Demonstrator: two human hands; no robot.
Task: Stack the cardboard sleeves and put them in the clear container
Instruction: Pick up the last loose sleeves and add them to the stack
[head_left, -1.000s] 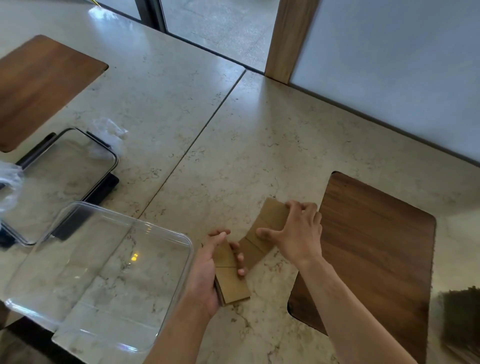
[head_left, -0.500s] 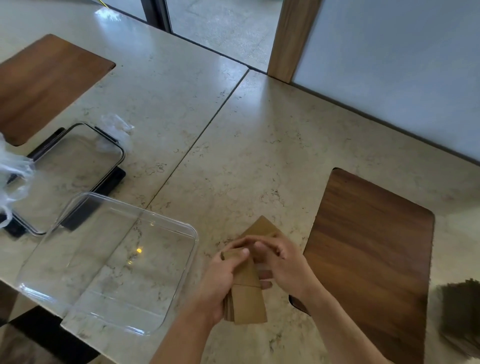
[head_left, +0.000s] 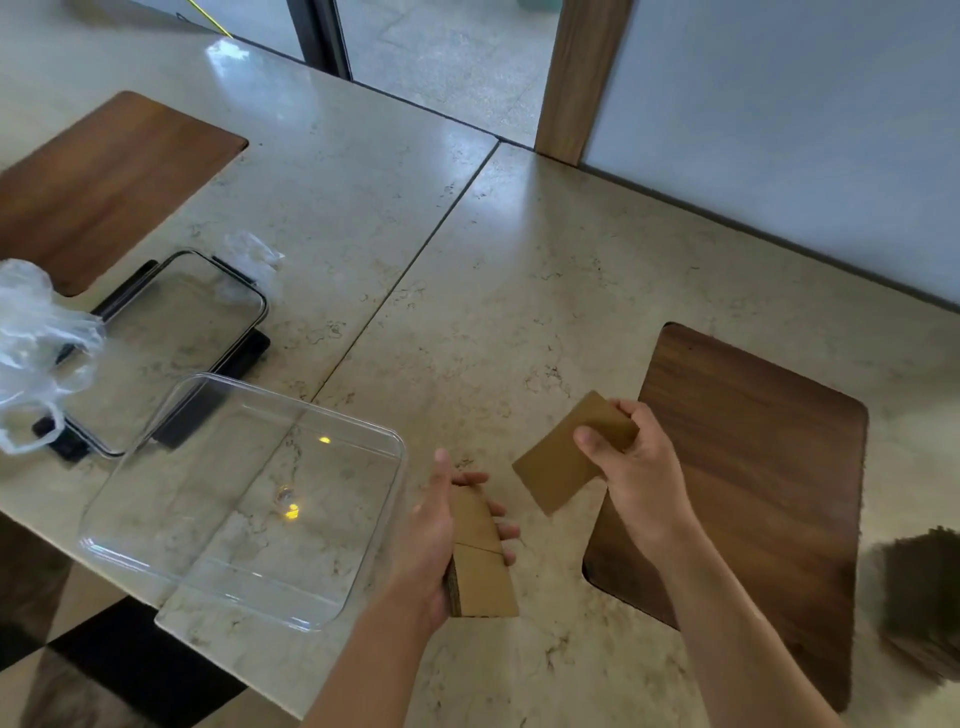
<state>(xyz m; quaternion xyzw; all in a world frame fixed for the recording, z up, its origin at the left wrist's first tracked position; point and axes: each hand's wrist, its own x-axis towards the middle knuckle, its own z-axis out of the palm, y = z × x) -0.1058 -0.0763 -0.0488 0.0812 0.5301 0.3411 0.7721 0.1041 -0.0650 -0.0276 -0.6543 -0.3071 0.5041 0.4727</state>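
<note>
My left hand (head_left: 434, 540) holds a small stack of brown cardboard sleeves (head_left: 480, 569) above the table's near edge, fingers curled round its far side. My right hand (head_left: 631, 467) pinches a single flat cardboard sleeve (head_left: 563, 462), tilted and lifted just right of the stack, apart from it. The clear container (head_left: 156, 558) sits left of my left hand with nothing inside it, its near corner hanging over the table's edge.
The container's lid (head_left: 171, 332) with black clips lies behind it, next to a crumpled clear plastic bag (head_left: 36, 338). Wooden inlays (head_left: 763, 488) are set into the stone table (head_left: 519, 291) at right and far left. A dark blurred stack (head_left: 922, 597) lies at the right edge.
Both hands were together over the stack half a second ago. Now my right hand has drawn away to the right with one sleeve, and my left hand keeps the stack.
</note>
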